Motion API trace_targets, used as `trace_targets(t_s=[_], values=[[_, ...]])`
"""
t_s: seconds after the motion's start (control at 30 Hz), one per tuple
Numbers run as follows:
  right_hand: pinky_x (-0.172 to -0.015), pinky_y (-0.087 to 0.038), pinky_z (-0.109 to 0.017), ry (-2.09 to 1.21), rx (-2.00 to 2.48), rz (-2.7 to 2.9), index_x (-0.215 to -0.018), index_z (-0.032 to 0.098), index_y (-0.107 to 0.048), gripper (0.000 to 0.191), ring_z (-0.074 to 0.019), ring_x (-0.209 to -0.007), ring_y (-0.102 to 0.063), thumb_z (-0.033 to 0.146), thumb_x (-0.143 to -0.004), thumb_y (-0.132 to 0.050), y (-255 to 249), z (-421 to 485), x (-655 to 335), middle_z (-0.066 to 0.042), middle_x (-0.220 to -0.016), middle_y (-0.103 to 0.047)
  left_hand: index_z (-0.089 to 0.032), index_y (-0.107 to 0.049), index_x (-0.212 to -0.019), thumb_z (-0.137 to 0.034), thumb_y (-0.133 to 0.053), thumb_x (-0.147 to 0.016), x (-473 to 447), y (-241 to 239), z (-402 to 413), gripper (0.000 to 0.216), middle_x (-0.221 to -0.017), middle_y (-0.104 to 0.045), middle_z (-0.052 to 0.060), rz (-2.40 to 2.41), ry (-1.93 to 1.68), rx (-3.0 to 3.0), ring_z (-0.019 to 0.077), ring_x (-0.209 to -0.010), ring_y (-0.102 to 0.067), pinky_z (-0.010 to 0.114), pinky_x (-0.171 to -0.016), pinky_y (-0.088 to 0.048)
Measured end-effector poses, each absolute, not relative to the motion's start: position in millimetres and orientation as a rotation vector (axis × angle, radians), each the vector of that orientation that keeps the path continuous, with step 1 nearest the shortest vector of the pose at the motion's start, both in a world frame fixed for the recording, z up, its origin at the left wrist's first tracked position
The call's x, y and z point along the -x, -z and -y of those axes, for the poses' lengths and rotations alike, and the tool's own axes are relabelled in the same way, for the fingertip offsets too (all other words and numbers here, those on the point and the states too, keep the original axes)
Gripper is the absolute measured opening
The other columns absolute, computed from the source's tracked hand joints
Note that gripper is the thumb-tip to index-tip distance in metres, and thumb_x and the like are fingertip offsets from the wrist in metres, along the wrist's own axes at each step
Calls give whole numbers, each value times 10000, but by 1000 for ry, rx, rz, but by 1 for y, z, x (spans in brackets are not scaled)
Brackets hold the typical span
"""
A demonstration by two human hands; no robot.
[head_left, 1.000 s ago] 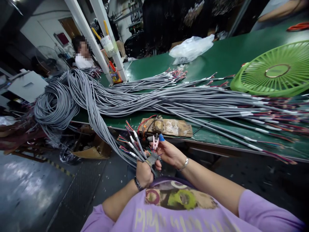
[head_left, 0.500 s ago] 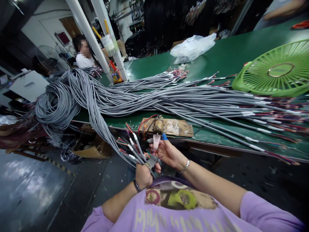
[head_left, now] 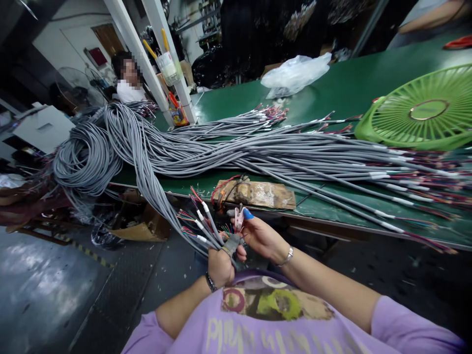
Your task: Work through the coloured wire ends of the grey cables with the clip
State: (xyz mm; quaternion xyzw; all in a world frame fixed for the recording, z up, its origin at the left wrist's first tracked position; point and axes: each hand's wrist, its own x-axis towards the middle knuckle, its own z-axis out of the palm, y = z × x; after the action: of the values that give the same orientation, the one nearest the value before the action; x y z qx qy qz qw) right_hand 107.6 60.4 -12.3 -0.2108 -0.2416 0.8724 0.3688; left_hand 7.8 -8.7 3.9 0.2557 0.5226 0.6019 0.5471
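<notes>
My left hand (head_left: 220,264) is closed around a bunch of grey cables (head_left: 201,228) whose stripped ends fan upward with coloured inner wires. My right hand (head_left: 259,235) is pinched on a small pink and white clip-like piece (head_left: 239,217) just right of those cable ends; a blue cap (head_left: 248,214) covers one fingertip. Both hands are held in front of my chest, below the table edge. The held cables run up and left into the big grey cable pile (head_left: 155,147).
A green table (head_left: 339,93) carries long grey cables with coloured wire ends (head_left: 405,172), a worn wooden block (head_left: 258,193), a green fan guard (head_left: 424,110) and a plastic bag (head_left: 293,73). Another person (head_left: 127,81) sits far left behind white posts (head_left: 165,59).
My right hand shifted slightly with the small piece beside the cable ends. My left hand kept its grip on the bunch nearly still.
</notes>
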Motion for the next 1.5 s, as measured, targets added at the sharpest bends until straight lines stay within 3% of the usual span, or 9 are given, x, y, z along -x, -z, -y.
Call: trace_targets(t_s=[0.47,0.67,0.8,0.97,1.17,1.3,1.5], values=[[-417,-421,-294,-2418,453,616,-926,199,-604,408,-146,-450,-500,579,-797,-537,13,-58,-106,-1,-621,-579,-140,-557,-578,-476,-717,-648,-9,0,9,379,-421,-552,-13,-1263,-1417,-585,74,-337,-462,191,-380,-348],[-568,-447,-238,-2228,577,407,-852,189,-620,298,-113,-609,-549,481,-814,-580,17,-61,-104,-23,-782,-640,-149,-554,-598,-455,-739,-618,-5,-4,15,358,-420,-554,-20,-1262,-1451,-536,77,-353,-473,187,-386,-367],[-592,-443,-233,-2259,594,428,-895,195,-622,345,-111,-635,-550,524,-817,-553,20,-63,-106,-38,-838,-654,-151,-563,-606,-457,-740,-611,-2,-6,21,354,-432,-564,-15,-1288,-1465,-542,83,-363,-478,195,-389,-376],[-581,-451,-245,-2321,618,687,-828,150,-627,423,-115,-604,-554,567,-754,-608,15,-56,-113,-44,-747,-634,-154,-571,-601,-460,-712,-653,0,4,21,340,-458,-580,-4,-1278,-1465,-594,102,-398,-518,211,-423,-401],[-534,-436,-295,-2327,574,1139,-834,158,-582,279,-167,-487,-589,411,-754,-667,-2,-44,-119,-7,-532,-615,-157,-587,-548,-444,-702,-683,6,14,22,337,-449,-592,15,-1309,-1320,-772,125,-421,-548,232,-456,-426],[-514,-449,-302,-2303,569,1338,-810,159,-580,242,-164,-441,-579,387,-768,-651,-10,-44,-121,-16,-527,-642,-157,-591,-490,-449,-705,-680,10,11,24,366,-412,-572,19,-1257,-1146,-865,120,-383,-522,239,-446,-417],[-519,-449,-281,-2242,660,1160,-759,165,-555,243,-141,-461,-562,373,-744,-681,1,-42,-119,10,-506,-605,-145,-608,-526,-451,-665,-729,10,14,24,372,-440,-586,21,-1214,-1289,-746,107,-395,-516,225,-437,-400]])
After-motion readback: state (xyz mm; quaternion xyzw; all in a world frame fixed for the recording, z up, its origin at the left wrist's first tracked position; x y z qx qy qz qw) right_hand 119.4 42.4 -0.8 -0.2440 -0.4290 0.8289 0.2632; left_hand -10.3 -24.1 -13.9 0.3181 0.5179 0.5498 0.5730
